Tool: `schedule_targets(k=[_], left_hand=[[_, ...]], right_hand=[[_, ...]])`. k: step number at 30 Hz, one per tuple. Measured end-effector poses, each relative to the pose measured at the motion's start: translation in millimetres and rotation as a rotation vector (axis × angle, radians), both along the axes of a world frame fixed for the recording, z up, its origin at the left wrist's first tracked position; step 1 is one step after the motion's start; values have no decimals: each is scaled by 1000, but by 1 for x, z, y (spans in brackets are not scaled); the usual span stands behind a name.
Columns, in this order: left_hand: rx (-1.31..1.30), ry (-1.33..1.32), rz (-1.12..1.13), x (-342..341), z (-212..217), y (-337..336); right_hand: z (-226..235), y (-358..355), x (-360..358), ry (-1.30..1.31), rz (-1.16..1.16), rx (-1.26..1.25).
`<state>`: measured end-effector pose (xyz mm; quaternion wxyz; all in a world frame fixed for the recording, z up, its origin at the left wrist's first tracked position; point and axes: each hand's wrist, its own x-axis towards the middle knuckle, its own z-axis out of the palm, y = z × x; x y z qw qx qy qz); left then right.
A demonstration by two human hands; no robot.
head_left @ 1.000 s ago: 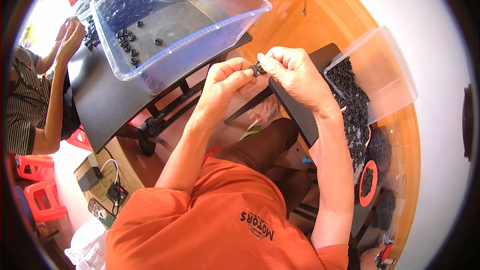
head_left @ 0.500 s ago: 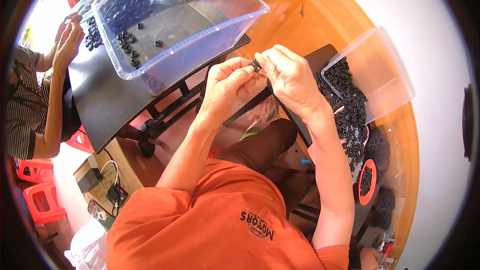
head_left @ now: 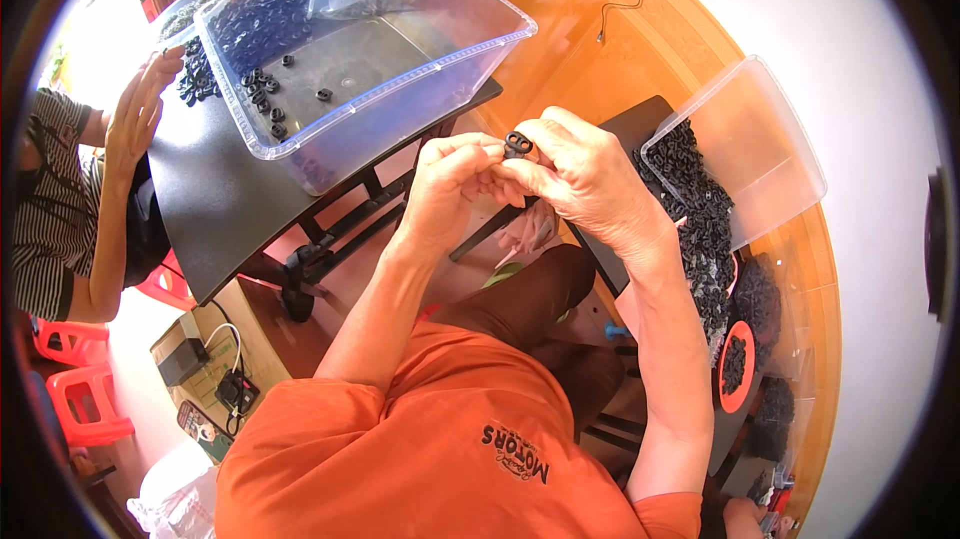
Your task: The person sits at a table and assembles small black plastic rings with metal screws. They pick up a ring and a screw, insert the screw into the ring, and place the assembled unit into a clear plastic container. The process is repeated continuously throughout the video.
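Observation:
A small black two-holed cord lock (head_left: 518, 143) is pinched between my two hands, its oval end with two openings turned upward. My left hand (head_left: 446, 179) grips it from the left, fingertips closed around its lower side. From the right, my right hand (head_left: 583, 167) holds it between thumb and bent fingers, which hide part of it. Ahead to the left, a large clear plastic bin (head_left: 400, 84) holds several loose black pieces (head_left: 262, 89) and a clear bag. To my right, many small black parts (head_left: 695, 189) lie heaped beside a tilted clear tub (head_left: 770, 149).
The bin stands on a black table (head_left: 215, 209). At the left, another person's hand (head_left: 135, 104) is raised near a pile of black parts. A red-orange bowl (head_left: 738, 367) of black parts sits at my right. Red stools (head_left: 88, 404) and a cardboard box (head_left: 185, 349) are lower left.
The cord lock has turned, so its two-holed end now shows. My right hand has shifted slightly right and down, its thumb now lower. The other person's hand has moved slightly right.

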<state>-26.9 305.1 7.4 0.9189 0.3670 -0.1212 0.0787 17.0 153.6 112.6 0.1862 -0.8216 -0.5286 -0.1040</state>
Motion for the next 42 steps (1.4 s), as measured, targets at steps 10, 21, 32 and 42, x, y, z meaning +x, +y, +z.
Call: schedule_targets(k=[10,21,32,42], left_hand=[[197,-2,74,6,16,0],[236,55,159,3,18,-12],[490,-97,165,3,12,-12],[321,54,-19,-3,15,-37]], right_hand=[[8,-6,-6,-40,-43,-81],[3,-12,-10,-90,-45,-107],[-3,-18,-17,-116,-56,-145],[-17,-34,-34,-276,-147,-234]])
